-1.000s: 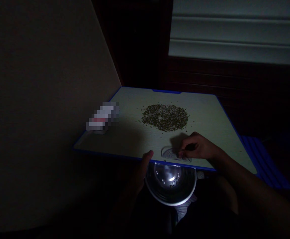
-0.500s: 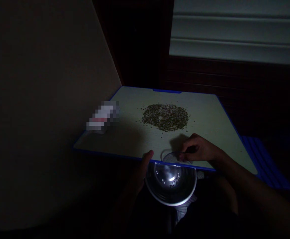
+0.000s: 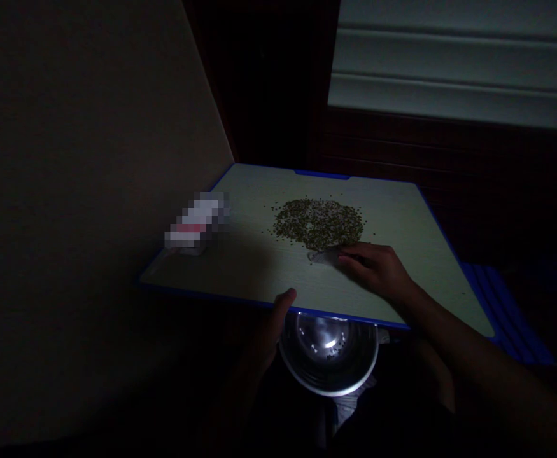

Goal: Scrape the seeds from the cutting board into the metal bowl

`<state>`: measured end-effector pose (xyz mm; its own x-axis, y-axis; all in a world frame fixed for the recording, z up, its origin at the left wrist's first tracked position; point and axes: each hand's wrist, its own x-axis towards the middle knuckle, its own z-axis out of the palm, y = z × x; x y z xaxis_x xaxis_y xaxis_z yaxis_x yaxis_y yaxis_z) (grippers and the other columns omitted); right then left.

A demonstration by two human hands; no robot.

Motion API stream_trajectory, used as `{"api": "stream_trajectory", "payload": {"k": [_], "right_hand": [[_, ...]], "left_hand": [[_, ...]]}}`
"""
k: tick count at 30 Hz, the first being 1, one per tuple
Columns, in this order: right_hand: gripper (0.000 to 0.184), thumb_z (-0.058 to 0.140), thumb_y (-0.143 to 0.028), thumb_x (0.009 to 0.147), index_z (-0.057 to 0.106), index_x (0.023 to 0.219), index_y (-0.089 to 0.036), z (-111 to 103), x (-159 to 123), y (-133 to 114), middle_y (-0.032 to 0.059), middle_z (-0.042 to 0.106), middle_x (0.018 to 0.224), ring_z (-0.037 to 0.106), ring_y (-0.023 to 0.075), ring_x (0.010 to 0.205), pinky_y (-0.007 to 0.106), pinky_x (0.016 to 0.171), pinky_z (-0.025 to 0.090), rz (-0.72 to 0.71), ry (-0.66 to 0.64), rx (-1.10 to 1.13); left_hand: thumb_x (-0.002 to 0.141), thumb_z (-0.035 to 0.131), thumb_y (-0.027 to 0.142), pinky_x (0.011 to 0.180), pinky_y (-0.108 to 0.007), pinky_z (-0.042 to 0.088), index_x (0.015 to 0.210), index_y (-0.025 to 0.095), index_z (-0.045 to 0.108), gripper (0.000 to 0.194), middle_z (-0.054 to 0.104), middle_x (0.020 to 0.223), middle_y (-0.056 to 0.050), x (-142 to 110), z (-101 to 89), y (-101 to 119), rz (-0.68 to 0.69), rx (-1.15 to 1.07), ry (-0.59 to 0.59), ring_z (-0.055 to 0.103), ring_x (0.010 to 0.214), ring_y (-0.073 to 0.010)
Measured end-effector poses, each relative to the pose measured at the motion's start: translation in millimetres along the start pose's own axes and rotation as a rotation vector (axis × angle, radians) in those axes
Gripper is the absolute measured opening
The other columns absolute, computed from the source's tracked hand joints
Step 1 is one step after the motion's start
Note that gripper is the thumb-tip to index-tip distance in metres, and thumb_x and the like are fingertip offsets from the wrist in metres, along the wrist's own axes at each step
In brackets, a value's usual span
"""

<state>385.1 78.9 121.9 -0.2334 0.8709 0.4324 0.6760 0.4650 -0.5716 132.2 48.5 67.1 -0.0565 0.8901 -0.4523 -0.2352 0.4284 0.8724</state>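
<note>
On the pale, flat table [image 3: 249, 270] with a smooth blue edge, lots of tiny seeds [image 3: 326, 222] lie in a loose, round patch near the middle. They are green-brown and bumpy, and some have strayed around the sides. The right hand [image 3: 376, 264] has its fingers pinched on a thin, see-through disc [image 3: 324, 257], which is tilted at the near side of the seeds. The left hand [image 3: 278, 318] is at the near edge, with its thumb up by the blue rim; its other fingers are too dark to tell if they are together. Just right of it, partly under the table, is a round, shiny metal bowl [image 3: 314, 332] with a few dark bits [image 3: 337, 352] inside. On the table's left side, a white packet [image 3: 197, 222] with a red patch is blurred, so its writing cannot be read. Far right hang pale, ridged slats [image 3: 454, 70].
</note>
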Motion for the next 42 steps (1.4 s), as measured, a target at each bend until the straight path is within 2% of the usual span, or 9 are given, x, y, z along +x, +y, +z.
{"api": "stream_trajectory", "payload": {"k": [4, 8, 14, 21, 25, 31, 34, 39, 42], "right_hand": [[0.023, 0.063, -0.035, 0.097, 0.076, 0.110, -0.022, 0, 1, 0, 0.0061, 0.079, 0.100, 0.073, 0.0175, 0.082, 0.030, 0.073, 0.057, -0.028, -0.070, 0.017], [0.022, 0.063, -0.035, 0.097, 0.076, 0.110, -0.022, -1, 1, -1, 0.0056, 0.079, 0.101, 0.074, 0.0174, 0.085, 0.030, 0.076, 0.058, -0.058, -0.128, 0.083], [0.020, 0.064, -0.032, 0.097, 0.076, 0.111, -0.023, 0, 0, -1, 0.0054, 0.079, 0.105, 0.074, 0.0173, 0.090, 0.031, 0.081, 0.059, -0.109, -0.139, 0.113], [0.018, 0.065, -0.031, 0.097, 0.076, 0.109, -0.022, 0, 0, -2, 0.0061, 0.078, 0.104, 0.073, 0.0166, 0.092, 0.031, 0.083, 0.059, -0.195, -0.200, 0.225], [0.018, 0.066, -0.032, 0.096, 0.077, 0.104, -0.021, -1, -1, -4, 0.0060, 0.078, 0.097, 0.073, 0.0155, 0.084, 0.028, 0.076, 0.057, -0.192, -0.232, 0.273], [0.019, 0.069, -0.038, 0.093, 0.078, 0.097, -0.022, -3, -5, -5, -0.0005, 0.073, 0.073, 0.061, 0.0101, 0.056, 0.023, 0.054, 0.048, -0.112, -0.302, 0.242], [0.021, 0.069, -0.041, 0.092, 0.078, 0.092, -0.022, -4, -5, -8, -0.0004, 0.074, 0.073, 0.061, 0.0099, 0.056, 0.023, 0.053, 0.047, -0.101, -0.329, 0.256], [0.020, 0.070, -0.038, 0.092, 0.078, 0.086, -0.021, -7, -4, -13, -0.0017, 0.073, 0.066, 0.060, 0.0082, 0.051, 0.020, 0.049, 0.045, -0.074, -0.412, 0.340], [0.017, 0.071, -0.034, 0.091, 0.078, 0.086, -0.019, -8, -5, -14, -0.0010, 0.074, 0.066, 0.065, 0.0088, 0.054, 0.019, 0.051, 0.048, -0.038, -0.441, 0.419]], "left_hand": [[0.071, 0.084, 0.048, 0.102, -0.042, 0.049, 0.097, 0.023, 0.076, 0.038, 0.078, 0.107, -0.008, 1, -0.2, -2, -0.033, -0.057, -0.034, 0.068, 0.111, -0.0320], [0.070, 0.083, 0.053, 0.105, -0.042, 0.046, 0.094, 0.021, 0.076, 0.040, 0.078, 0.103, -0.009, 4, -1.7, -6, -0.037, -0.014, -0.029, 0.068, 0.113, -0.0324], [0.070, 0.083, 0.052, 0.103, -0.042, 0.047, 0.098, 0.021, 0.076, 0.042, 0.078, 0.102, -0.008, 6, -2.1, -7, -0.039, -0.038, -0.053, 0.068, 0.112, -0.0324], [0.073, 0.079, 0.055, 0.100, -0.041, 0.048, 0.089, 0.021, 0.076, 0.038, 0.078, 0.096, -0.007, 1, 0.0, -1, -0.040, -0.014, -0.090, 0.069, 0.106, -0.0313], [0.073, 0.080, 0.051, 0.102, -0.039, 0.047, 0.091, 0.020, 0.075, 0.037, 0.079, 0.097, -0.007, -1, 1.4, 4, -0.027, -0.012, -0.075, 0.069, 0.109, -0.0310], [0.075, 0.077, 0.053, 0.100, -0.040, 0.048, 0.094, 0.019, 0.075, 0.039, 0.078, 0.096, -0.008, -7, 5.1, 6, -0.078, -0.027, -0.067, 0.070, 0.105, -0.0308], [0.075, 0.078, 0.052, 0.100, -0.041, 0.048, 0.089, 0.021, 0.075, 0.034, 0.078, 0.095, -0.007, -8, 5.8, 7, -0.086, -0.005, -0.051, 0.070, 0.105, -0.0310], [0.072, 0.081, 0.050, 0.101, -0.040, 0.046, 0.087, 0.025, 0.073, 0.031, 0.077, 0.093, -0.005, -9, 5.8, 9, -0.035, 0.042, 0.081, 0.069, 0.104, -0.0300], [0.068, 0.084, 0.052, 0.103, -0.039, 0.046, 0.088, 0.022, 0.073, 0.037, 0.077, 0.093, -0.005, -5, 2.7, 5, -0.045, 0.022, 0.046, 0.068, 0.108, -0.0304]]}}
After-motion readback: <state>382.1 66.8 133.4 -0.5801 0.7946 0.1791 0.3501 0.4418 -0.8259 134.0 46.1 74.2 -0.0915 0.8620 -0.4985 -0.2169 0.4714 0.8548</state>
